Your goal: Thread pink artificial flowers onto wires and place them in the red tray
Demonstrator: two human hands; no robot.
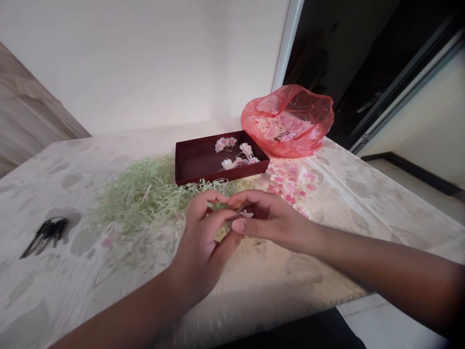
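My left hand [205, 237] and my right hand [272, 218] meet fingertip to fingertip above the table's near half. A small pale flower [246, 214] shows between the fingers of my right hand, which are closed on it. The fingers of my left hand are bent together against the right fingertips; what they pinch is too small to make out. Just beyond the hands lie green stringy stems [145, 191] in a loose heap. Behind them a dark red open box [196, 160] holds several pink and white flowers [225, 144]. More pink blossoms [290, 182] lie right of the box.
A translucent red bag [319, 138] with pink petals inside stands at the back right of the table [348, 203]. A bunch of black keys [47, 232] lies at the left. A white wall [145, 63] rises behind the table, with a dark doorway [327, 58] at the right.
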